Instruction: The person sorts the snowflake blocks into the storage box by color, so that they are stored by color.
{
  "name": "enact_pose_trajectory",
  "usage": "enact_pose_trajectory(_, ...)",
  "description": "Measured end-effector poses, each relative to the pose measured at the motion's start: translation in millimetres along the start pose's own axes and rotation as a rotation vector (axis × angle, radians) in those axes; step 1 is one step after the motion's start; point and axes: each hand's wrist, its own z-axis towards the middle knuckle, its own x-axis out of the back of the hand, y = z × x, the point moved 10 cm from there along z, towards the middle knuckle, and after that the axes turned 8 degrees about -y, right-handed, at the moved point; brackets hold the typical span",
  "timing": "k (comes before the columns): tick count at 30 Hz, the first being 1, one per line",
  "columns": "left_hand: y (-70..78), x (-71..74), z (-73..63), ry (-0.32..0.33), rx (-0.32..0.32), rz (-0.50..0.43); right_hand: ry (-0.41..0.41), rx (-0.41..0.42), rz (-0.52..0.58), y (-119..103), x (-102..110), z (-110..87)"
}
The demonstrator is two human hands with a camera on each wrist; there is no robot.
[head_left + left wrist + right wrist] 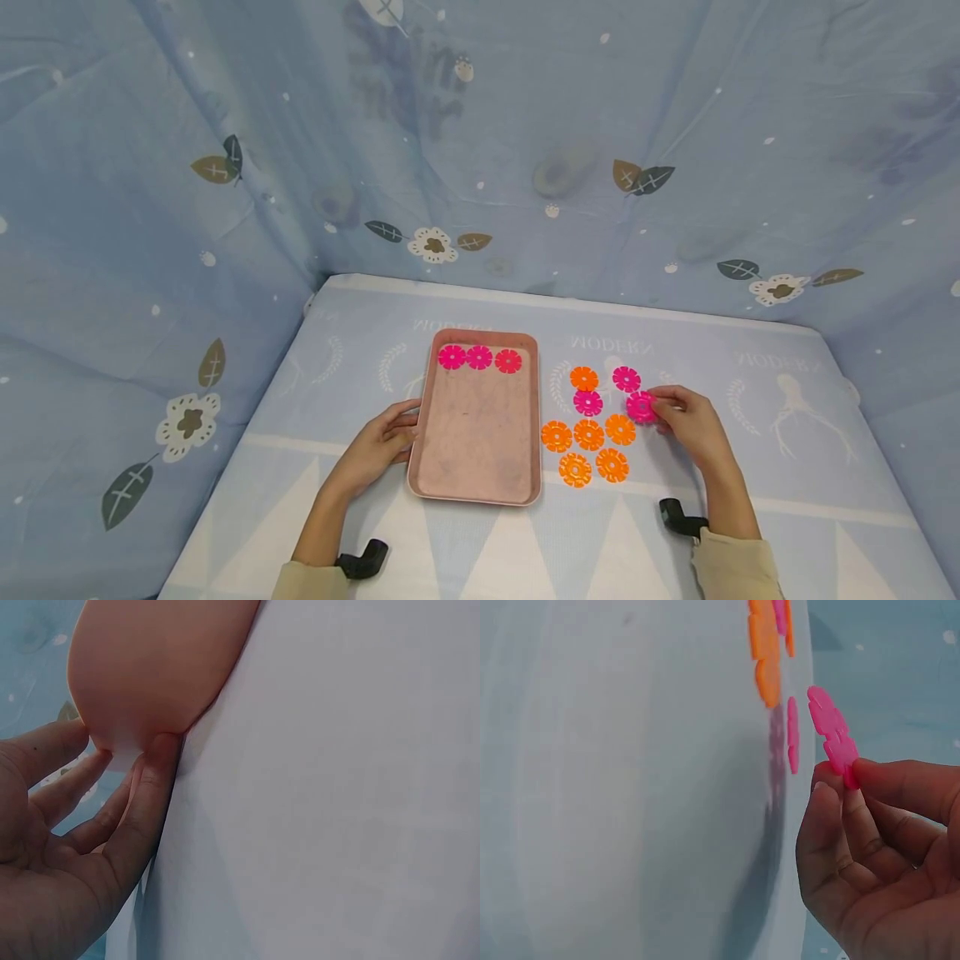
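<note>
My left hand [380, 446] holds the left edge of a pink tray [476, 433]; in the left wrist view the fingers and thumb meet the tray's outer wall [165, 660]. Inside the tray, three pink-red flower-shaped discs [479, 357] lie in a row along the far end. With thumb and fingertips, my right hand [690, 419] pinches a pink notched flower disc [641, 407], seen raised and tilted in the right wrist view [832, 735]. Nearby on the table lie two pink discs [588, 403] and several orange discs [588, 434].
The table [300, 492] has a pale blue and white patterned cover. Blue cloth [525, 142] with leaves and flowers hangs behind it and at the sides. A black strap piece [363, 560] sits by the left wrist, another [681, 518] by the right.
</note>
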Motion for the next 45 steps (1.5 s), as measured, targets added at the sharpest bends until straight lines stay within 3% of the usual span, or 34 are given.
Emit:
enact_pose_trajectory(9,-0.3,0.7,0.0,0.007,0.008,0.013,-0.018,0.021,0.099,-20,-9,-4.0)
enact_pose_trajectory(18,1.1,0.6,-1.2,0.018,0.016,0.019,-0.068,0.097,0.215,-47,-28,-3.4)
enact_pose_trajectory(31,0.9,0.0,-1.0,0.008,0.014,0.002,-0.153,0.186,0.301,-92,-65,1.5)
enact_pose_trajectory(45,1.6,-0.6,-0.8,0.001,0.003,0.003,-0.223,0.244,0.364,-138,-113,19.7)
